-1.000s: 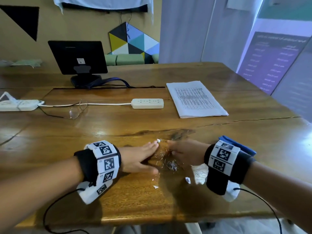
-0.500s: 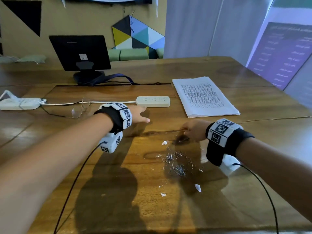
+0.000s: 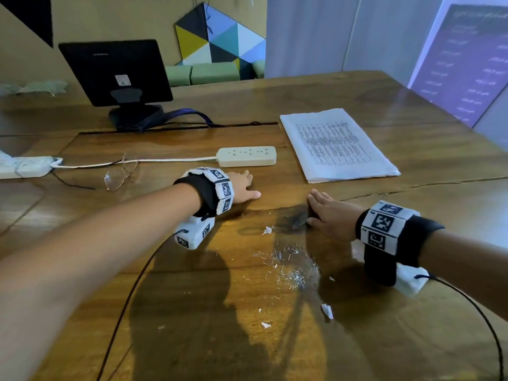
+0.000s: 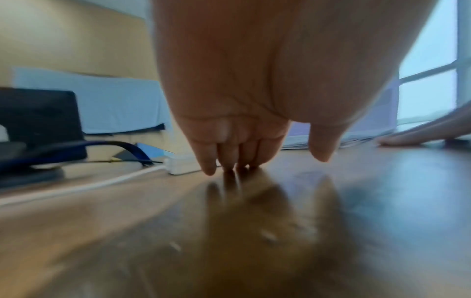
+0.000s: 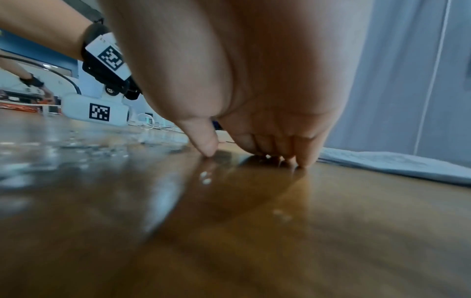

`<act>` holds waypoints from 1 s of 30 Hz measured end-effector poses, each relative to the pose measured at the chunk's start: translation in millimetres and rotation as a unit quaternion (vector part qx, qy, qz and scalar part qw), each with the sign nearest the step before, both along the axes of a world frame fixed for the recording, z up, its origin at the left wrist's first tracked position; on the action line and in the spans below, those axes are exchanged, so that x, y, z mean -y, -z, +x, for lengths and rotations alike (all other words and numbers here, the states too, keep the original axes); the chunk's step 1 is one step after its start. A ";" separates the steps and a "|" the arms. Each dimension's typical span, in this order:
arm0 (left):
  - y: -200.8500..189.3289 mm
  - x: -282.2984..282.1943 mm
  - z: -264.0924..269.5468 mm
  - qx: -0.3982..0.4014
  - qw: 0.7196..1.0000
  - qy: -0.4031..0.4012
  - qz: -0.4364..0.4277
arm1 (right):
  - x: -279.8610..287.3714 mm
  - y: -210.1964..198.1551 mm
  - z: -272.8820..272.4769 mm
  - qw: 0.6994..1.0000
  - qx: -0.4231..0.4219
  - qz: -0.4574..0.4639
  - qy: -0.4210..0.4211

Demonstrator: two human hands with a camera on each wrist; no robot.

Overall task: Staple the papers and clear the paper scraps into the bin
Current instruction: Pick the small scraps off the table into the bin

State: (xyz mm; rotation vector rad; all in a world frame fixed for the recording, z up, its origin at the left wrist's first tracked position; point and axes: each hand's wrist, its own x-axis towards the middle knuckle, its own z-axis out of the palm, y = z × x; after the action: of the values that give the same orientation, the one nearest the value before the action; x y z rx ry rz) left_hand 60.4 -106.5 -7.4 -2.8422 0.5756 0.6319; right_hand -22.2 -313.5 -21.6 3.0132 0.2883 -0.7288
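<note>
both hands (image 3: 330, 215) flat on table (image 3: 192, 312)

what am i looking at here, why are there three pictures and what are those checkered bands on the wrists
No machine here: a person works with two bare hands. The checkered bands are straps that hold a small camera on each wrist. The big picture comes from a camera on the person's head, looking down; the other two look along each hand at its fingers.

The left hand reaches out, fingers straight, tips down on the wooden table. The right hand lies flat, fingers on the wood. Neither holds anything.

Between and in front of the hands lie loose staples and small white paper scraps. Farther back are a stack of printed papers, a white power strip, a pair of glasses and a black monitor. No bin and no stapler show in any picture.
</note>
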 end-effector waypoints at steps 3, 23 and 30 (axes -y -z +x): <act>1.5 4.5 -39.8 -0.050 0.996 0.065 -0.036 | -4.9 3.0 -16.2 1.000 -0.009 0.020 -0.017; -13.0 -51.1 -49.0 -0.053 0.997 -0.018 -0.053 | -60.3 -30.7 14.1 0.999 -0.017 -0.001 -0.039; -3.0 -30.2 -32.7 -0.073 0.995 -0.007 -0.064 | -73.2 -21.1 19.0 0.994 -0.021 -0.059 -0.090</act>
State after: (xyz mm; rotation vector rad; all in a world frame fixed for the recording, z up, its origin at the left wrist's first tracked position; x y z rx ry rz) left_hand 27.7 -76.3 -4.4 -2.9388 0.6405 0.8390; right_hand -3.3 -240.3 -0.5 2.8174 0.4916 -0.7658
